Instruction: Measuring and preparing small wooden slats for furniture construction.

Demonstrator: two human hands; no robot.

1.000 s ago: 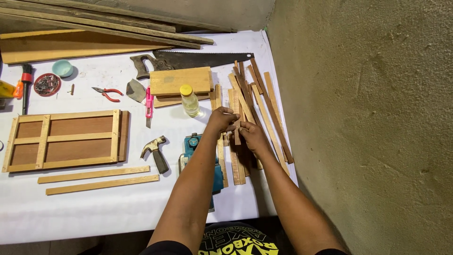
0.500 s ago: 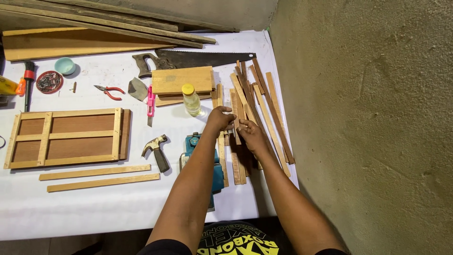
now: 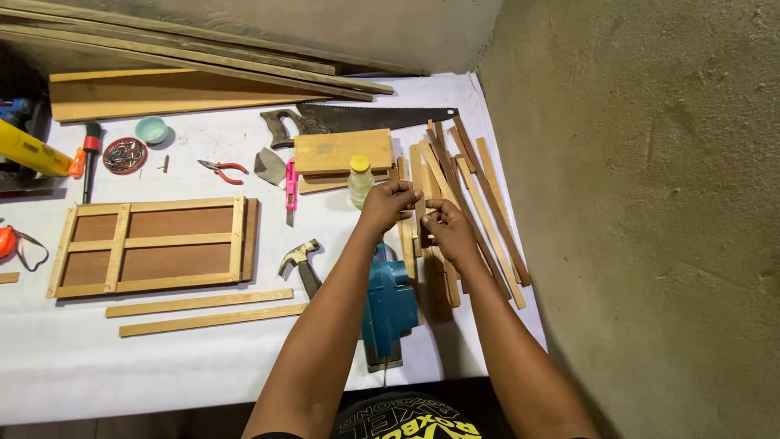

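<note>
Nearest the viewer on the white tabletop (image 3: 162, 366) lies a teal electric planer (image 3: 388, 305), and just beyond it the left hand (image 3: 386, 205) and right hand (image 3: 447, 230) each close their grip on thin brown wooden slats (image 3: 479, 195) piled at the right edge, with a long handsaw (image 3: 366, 120) farther back.

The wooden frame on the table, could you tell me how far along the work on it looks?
Done: the framed panel lies assembled, with two crosspieces fixed. In hand: the left hand and right hand meet over the pile of thin wooden strips, fingering one. Left: two loose strips beside the panel look unattached, and the hammer and handsaw lie idle.
</note>
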